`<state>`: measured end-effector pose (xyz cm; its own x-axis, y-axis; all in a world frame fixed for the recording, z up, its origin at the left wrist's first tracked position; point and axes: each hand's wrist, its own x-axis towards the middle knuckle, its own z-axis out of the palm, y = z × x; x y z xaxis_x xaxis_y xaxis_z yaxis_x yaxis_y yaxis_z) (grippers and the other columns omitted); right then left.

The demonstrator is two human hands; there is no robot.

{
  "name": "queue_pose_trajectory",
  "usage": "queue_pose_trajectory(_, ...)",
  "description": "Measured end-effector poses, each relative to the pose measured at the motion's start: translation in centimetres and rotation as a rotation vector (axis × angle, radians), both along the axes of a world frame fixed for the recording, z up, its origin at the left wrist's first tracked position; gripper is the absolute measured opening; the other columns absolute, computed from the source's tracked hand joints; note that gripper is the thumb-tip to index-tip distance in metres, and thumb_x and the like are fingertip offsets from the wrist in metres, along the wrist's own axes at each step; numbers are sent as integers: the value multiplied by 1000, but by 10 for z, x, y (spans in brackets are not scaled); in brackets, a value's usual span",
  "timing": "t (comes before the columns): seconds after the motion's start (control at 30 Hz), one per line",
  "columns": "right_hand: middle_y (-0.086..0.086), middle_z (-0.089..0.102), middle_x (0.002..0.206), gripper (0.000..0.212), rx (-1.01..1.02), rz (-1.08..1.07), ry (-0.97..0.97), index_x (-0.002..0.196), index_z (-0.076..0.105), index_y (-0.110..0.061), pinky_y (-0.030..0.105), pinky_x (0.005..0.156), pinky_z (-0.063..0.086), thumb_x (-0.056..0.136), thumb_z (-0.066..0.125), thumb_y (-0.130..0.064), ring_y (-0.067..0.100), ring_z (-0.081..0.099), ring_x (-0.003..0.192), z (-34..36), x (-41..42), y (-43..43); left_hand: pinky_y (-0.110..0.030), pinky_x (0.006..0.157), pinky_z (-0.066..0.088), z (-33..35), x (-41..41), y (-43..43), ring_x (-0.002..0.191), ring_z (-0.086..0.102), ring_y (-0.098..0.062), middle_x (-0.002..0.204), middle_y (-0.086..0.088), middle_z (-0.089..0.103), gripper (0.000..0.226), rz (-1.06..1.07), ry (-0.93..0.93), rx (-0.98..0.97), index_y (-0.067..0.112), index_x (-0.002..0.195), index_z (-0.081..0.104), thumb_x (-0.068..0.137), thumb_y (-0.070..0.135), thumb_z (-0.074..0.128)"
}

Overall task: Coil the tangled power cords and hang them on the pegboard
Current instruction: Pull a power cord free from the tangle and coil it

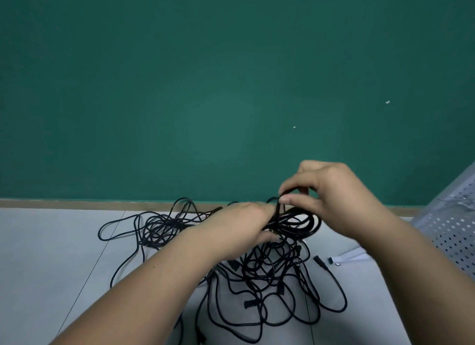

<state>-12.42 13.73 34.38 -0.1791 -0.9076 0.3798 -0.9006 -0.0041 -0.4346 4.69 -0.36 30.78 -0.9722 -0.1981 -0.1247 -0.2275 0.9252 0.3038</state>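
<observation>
A small coil of black power cord (300, 222) is held above the floor between both hands. My left hand (241, 229) grips the coil's left side with curled fingers. My right hand (331, 198) pinches a strand of the cord at the top of the coil between thumb and fingers. Below and to the left, a tangled heap of black cords (262, 275) with several plugs sprawls over the grey floor; more loops (156, 226) lie near the wall. A white perforated pegboard (452, 231) leans at the right edge.
A green wall (205, 87) rises straight ahead, with a tan baseboard (77, 203) along its foot. Grey floor tiles (51, 254) stretch to the left. A loose plug end (321, 262) and a small white object (336, 261) lie right of the heap.
</observation>
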Motion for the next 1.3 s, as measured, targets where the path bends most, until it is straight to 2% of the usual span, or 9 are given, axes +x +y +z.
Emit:
queue_pose_trajectory(0.1, -12, 61, 71, 14, 46, -19, -419, 89, 85, -29, 17, 65, 41, 78, 88, -37, 4, 53, 63, 2, -18, 12, -33, 97, 47, 9, 4, 17, 119, 59, -16, 129, 7, 65, 38, -79, 68, 25, 25, 128, 53, 102, 51, 62)
queue_pose_trajectory(0.2, -1, 78, 89, 14, 108, 88, -749, 97, 85, -13, 18, 76, 52, 85, 81, -19, 10, 70, 80, 1, -23, 17, -33, 100, 48, 18, 12, 26, 118, 59, -9, 127, 14, 64, 33, -84, 151, 169, 33, 128, 51, 103, 53, 60)
queue_pose_trajectory(0.33, 4, 82, 105, 16, 145, 57, -860, 105, 83, -16, 25, 85, 58, 97, 71, -10, 16, 77, 97, -8, -16, 11, -31, 99, 52, 21, 16, 25, 111, 60, 0, 122, 20, 65, 35, 42, 258, 377, 36, 132, 53, 103, 55, 58)
queue_pose_trajectory(0.4, -1, 80, 98, 14, 181, 13, -857, 104, 82, -22, 29, 79, 58, 102, 69, -17, 20, 72, 84, -16, -10, 4, -32, 96, 53, 18, 17, 20, 104, 62, 0, 114, 18, 67, 33, 116, 296, 411, 36, 131, 54, 103, 54, 58)
queue_pose_trajectory(0.63, 0, 52, 60, 38, 420, -254, -501, 76, 71, -18, 33, 57, 37, 107, 54, -31, 18, 43, 53, -53, 17, -20, -43, 82, 53, 6, 17, -8, 82, 58, -18, 93, 5, 61, 8, 361, 274, 377, 29, 110, 49, 106, 33, 54)
queue_pose_trajectory(0.9, 1, 59, 91, 22, 641, -213, -90, 116, 52, -34, 36, 65, 48, 105, 45, -15, 20, 58, 73, -48, 54, -23, -43, 68, 49, -7, 15, -16, 67, 55, -17, 78, 0, 59, 54, 422, 198, 243, 38, 151, 20, 107, 20, 46)
queue_pose_trajectory(1.07, -4, 55, 84, 26, 656, -136, -1, 117, 50, -31, 35, 63, 50, 103, 50, -9, 16, 56, 70, -43, 70, -21, -39, 66, 43, -10, 13, -15, 68, 51, -13, 78, 6, 56, 43, 409, 234, 274, 43, 140, 33, 107, 19, 46)
queue_pose_trajectory(1.17, -3, 59, 84, 9, 582, -103, 43, 103, 51, -26, 43, 72, 57, 110, 46, -24, 20, 60, 75, -34, 70, -18, -41, 74, 44, -9, 15, -19, 84, 55, -19, 92, 4, 60, 30, 376, 197, 193, 37, 127, 39, 105, 18, 46)
queue_pose_trajectory(1.3, -6, 64, 96, 26, 486, -77, 247, 108, 59, -25, 44, 80, 56, 112, 39, -41, 24, 65, 89, -21, 56, -16, -39, 72, 38, -2, 13, -21, 92, 55, -26, 98, 2, 60, 24, 291, 149, 27, 32, 119, 39, 101, 19, 51)
